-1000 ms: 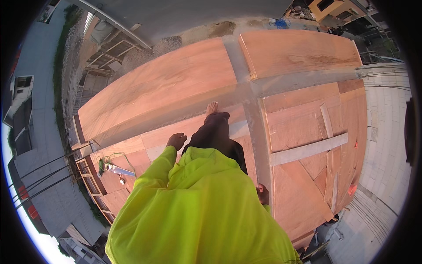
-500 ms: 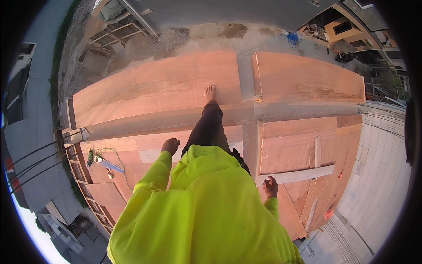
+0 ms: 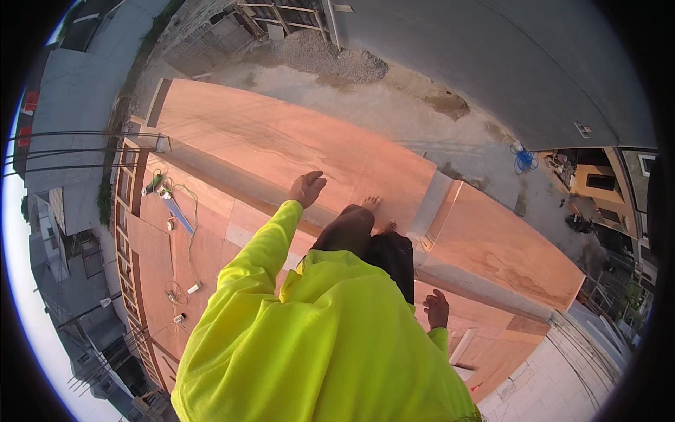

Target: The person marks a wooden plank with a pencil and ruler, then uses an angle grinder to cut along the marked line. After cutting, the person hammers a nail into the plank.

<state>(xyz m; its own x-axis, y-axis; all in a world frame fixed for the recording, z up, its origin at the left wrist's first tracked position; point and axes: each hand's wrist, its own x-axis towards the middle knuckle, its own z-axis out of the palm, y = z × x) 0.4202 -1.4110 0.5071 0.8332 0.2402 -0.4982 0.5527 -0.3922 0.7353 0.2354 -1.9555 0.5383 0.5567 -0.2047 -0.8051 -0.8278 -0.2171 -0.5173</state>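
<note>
Held out over the plywood walkway, my left hand (image 3: pixel 307 188) is empty, its fingers loosely bent and partly apart. The long plywood panel (image 3: pixel 274 141) lies just beyond it. My right hand (image 3: pixel 437 308) hangs beside my right hip with loose, parted fingers and nothing in them. Below that hand is the near-right plywood deck (image 3: pixel 485 316). Both my bare feet (image 3: pixel 373 204) stand on the far panel by the concrete-coloured gap (image 3: pixel 430 204). Another plywood panel (image 3: pixel 499 243) continues to the right of this gap.
A green power tool (image 3: pixel 151 184) with a cord, a blue strip-like tool (image 3: pixel 177 214) and a white socket block (image 3: pixel 194 288) lie on the left deck. A timber frame (image 3: pixel 126 232) edges it. Cables (image 3: pixel 77 133) cross at left. Far below are a gravel heap (image 3: pixel 330 56) and blue hose coil (image 3: pixel 524 160).
My body has turned to the right and stepped forward, bringing the second foot onto the far panel. My left hand has risen and reached forward; my right hand stays near my side.
</note>
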